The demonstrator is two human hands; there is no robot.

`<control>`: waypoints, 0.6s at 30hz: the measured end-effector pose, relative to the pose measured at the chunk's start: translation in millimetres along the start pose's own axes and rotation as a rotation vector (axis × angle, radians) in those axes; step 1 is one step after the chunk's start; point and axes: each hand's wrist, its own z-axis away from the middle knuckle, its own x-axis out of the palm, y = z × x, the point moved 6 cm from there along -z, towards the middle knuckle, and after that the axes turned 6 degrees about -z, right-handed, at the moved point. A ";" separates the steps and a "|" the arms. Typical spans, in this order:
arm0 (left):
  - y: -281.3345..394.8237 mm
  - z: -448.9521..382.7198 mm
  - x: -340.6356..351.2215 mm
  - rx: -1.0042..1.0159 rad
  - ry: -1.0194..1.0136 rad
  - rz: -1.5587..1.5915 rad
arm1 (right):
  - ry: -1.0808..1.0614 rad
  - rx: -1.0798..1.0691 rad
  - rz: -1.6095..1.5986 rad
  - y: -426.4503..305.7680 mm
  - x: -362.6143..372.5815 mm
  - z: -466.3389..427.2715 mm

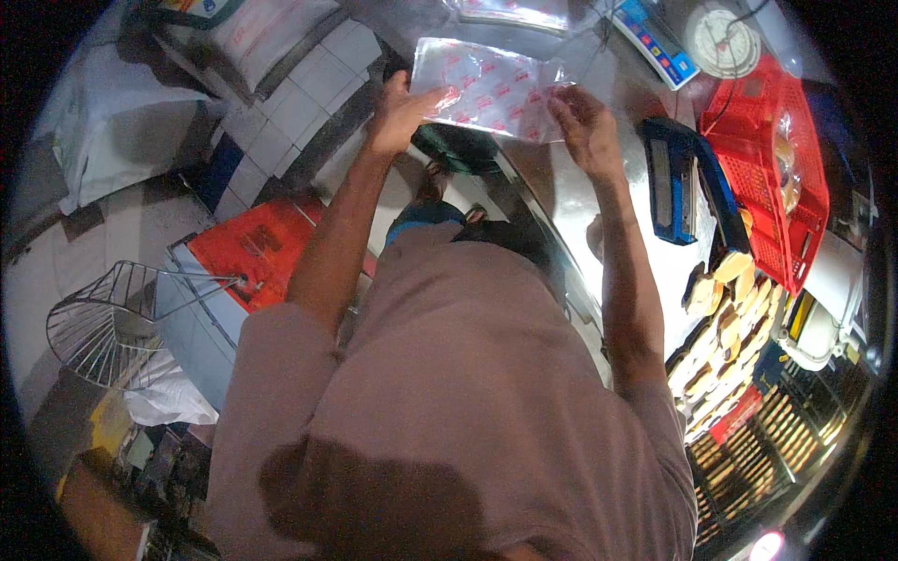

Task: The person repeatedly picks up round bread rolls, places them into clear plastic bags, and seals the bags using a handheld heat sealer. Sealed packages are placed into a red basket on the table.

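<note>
A clear plastic bag [491,88] with red print is stretched flat between my two hands at the top middle. My left hand [405,116] grips its left edge, the thumb lying over the film. At the bag's right edge, my right hand [586,126] pinches the crinkled plastic between thumb and fingers. Whether anything lies inside the bag cannot be told. Beyond it, another shiny printed plastic sheet or stack [515,10] lies at the top rim of the view.
Right of my right hand are a blue device [673,182], a red plastic crate [761,168], a round dial [722,42] and many round baked pieces [726,336]. To the left stand a wire basket [105,322], a red-topped box [245,245] and white sacks [126,126].
</note>
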 end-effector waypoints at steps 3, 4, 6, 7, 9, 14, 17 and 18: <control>17.6 3.9 5.5 -0.089 -0.004 -0.121 | 0.033 0.124 0.106 -4.7 0.3 -5.1; 16.0 0.8 1.5 -0.056 -0.013 -0.150 | 0.039 0.168 0.174 -5.8 -0.1 -9.3; 0.5 -1.7 -8.2 -0.004 -0.028 -0.208 | 0.147 0.070 0.019 -5.6 -17.6 -18.7; -0.1 -0.4 -5.1 -0.055 -0.028 -0.053 | 0.214 0.024 -0.057 -2.9 -34.6 -19.8; 0.1 3.3 -7.8 -0.080 0.012 0.013 | 0.215 0.065 -0.115 -5.2 -56.9 -23.9; 2.2 10.0 -27.2 -0.141 0.095 0.077 | 0.260 0.000 0.292 -1.7 -96.4 -33.6; 33.8 8.8 -54.8 0.024 0.109 -0.158 | 0.241 -0.138 0.746 14.9 -108.5 -40.6; 58.2 6.3 -69.3 0.103 0.083 -0.213 | 0.254 -0.080 0.732 31.0 -112.8 -43.5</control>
